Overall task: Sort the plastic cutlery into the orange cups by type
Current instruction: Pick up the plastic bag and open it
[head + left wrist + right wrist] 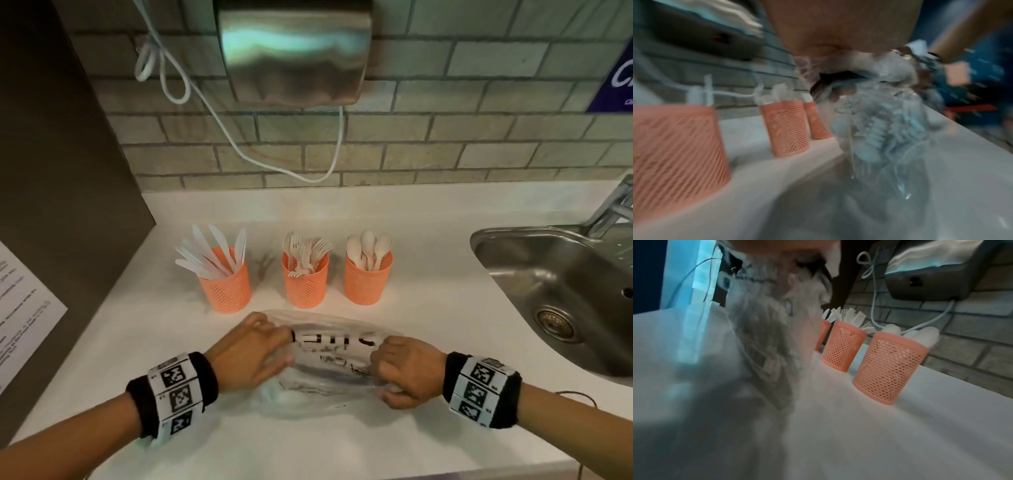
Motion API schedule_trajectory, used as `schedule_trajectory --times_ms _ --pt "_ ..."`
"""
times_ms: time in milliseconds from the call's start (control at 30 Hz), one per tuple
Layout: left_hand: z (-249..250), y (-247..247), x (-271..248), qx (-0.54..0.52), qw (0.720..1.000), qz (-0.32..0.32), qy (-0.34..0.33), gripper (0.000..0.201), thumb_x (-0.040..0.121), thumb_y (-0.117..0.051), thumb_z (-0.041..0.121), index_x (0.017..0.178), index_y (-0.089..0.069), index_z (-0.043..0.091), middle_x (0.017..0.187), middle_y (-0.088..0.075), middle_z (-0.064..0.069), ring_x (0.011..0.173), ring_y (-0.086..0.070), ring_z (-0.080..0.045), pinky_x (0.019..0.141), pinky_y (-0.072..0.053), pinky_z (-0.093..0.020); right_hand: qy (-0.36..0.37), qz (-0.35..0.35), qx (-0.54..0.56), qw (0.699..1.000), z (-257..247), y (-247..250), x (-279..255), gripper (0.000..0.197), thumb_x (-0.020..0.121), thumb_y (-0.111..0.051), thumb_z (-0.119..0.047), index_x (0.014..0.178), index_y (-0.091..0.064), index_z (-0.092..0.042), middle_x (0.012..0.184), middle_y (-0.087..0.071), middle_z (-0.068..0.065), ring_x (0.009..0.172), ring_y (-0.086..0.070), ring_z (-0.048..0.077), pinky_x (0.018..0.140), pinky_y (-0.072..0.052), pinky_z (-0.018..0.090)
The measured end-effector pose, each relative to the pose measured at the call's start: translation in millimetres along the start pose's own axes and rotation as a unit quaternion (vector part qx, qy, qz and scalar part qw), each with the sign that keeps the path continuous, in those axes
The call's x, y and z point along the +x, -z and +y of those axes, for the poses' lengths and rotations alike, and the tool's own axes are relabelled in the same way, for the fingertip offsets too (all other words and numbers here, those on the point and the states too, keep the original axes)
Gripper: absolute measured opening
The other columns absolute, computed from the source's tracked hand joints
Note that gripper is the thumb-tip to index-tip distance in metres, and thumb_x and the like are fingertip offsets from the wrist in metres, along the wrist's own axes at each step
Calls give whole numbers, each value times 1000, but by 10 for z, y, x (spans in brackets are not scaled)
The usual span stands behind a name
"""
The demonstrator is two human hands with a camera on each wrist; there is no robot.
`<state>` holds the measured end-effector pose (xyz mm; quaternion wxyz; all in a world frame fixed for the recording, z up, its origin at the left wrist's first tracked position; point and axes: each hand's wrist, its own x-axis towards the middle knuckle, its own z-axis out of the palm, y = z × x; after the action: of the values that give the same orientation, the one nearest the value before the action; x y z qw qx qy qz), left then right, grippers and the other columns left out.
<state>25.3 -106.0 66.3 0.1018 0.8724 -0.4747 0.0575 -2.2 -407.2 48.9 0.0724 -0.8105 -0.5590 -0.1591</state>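
Three orange mesh cups stand in a row on the white counter: knives cup (227, 287), forks cup (305, 284), spoons cup (366, 281). In front of them lies a clear plastic bag (332, 363) with black print. My left hand (286, 346) pinches the bag's left end between fingers and thumb. My right hand (380, 363) grips its right end with curled fingers. The left wrist view is blurred and shows the bag (885, 129) crumpled under my palm, with pale shapes inside. In the right wrist view the bag (764, 337) hangs left of the spoons cup (890, 368) and forks cup (842, 347).
A steel sink (555, 294) with a faucet (613, 209) lies at the right. On the brick wall hangs a metal dryer (294, 51) with a white cable (239, 144) looping down. At the left stands a dark panel with a printed sheet (24, 315).
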Motion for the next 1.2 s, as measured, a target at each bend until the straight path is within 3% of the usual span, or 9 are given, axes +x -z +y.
schedule_trajectory --times_ms 100,267,367,533,700,800,967,1100,1200 --pt "-50 -114 -69 -210 962 51 168 64 90 -10 64 88 -57 21 80 -64 4 74 -57 -11 80 -38 -22 -16 43 10 999 -81 -90 -13 34 97 -19 -38 89 -43 -14 77 -44 0 66 -38 14 65 -35 26" --pt "69 -277 -168 -299 912 22 281 22 97 -39 29 95 -57 42 95 -69 9 90 -60 1 77 -44 -14 -61 -22 -30 997 -255 -238 -230 38 96 -18 -38 103 -48 -15 87 -36 1 75 -38 15 71 -33 26" --pt "93 -195 -272 -225 949 -7 219 38 87 -31 27 114 -58 35 91 -64 9 83 -53 2 75 -41 -12 -158 -1 74 985 -344 -58 -152 34 95 -24 -29 95 -55 -14 82 -51 3 73 -41 16 71 -30 25" --pt "336 2 -462 20 995 -98 -21 17 68 -45 19 79 -58 23 76 -54 6 80 -48 -11 67 -48 -19 -310 -81 81 944 -389 152 141 48 95 -21 -33 66 -53 -11 64 -60 8 58 -54 27 60 -34 28" --pt "566 164 -395 88 976 -120 -156 11 67 -51 16 59 -50 24 65 -52 7 72 -52 -13 101 -44 -28 -351 -192 66 914 -335 269 408 27 93 -48 -27 113 -53 -9 119 -59 9 106 -55 30 76 -44 35" --pt "663 164 -330 102 967 -151 -177 18 70 -58 21 56 -48 27 60 -49 10 59 -48 -9 75 -50 -18 -349 -248 73 901 -317 281 463 63 80 -62 -14 137 -35 -15 138 -44 5 111 -54 30 74 -48 36" --pt "363 269 -246 74 992 -100 5 20 72 -41 27 68 -60 31 64 -54 11 50 -54 -7 41 -38 -16 -325 -255 53 909 -425 406 415 80 81 -60 -24 146 -14 -18 143 -39 2 112 -52 28 70 -39 29" --pt "316 191 -167 -50 977 -81 192 49 86 -37 41 130 -50 26 101 -57 2 82 -62 -16 67 -48 -24 -331 -251 38 909 -499 403 480 82 82 -58 -20 148 -8 -14 149 -31 5 110 -54 33 73 -42 34" --pt "431 86 -156 -85 956 -139 243 63 86 -55 37 142 -29 26 125 -47 3 106 -55 -16 84 -45 -25 -348 -268 71 895 -546 310 430 72 79 -61 -18 141 -24 -12 144 -37 5 103 -57 32 71 -40 34"
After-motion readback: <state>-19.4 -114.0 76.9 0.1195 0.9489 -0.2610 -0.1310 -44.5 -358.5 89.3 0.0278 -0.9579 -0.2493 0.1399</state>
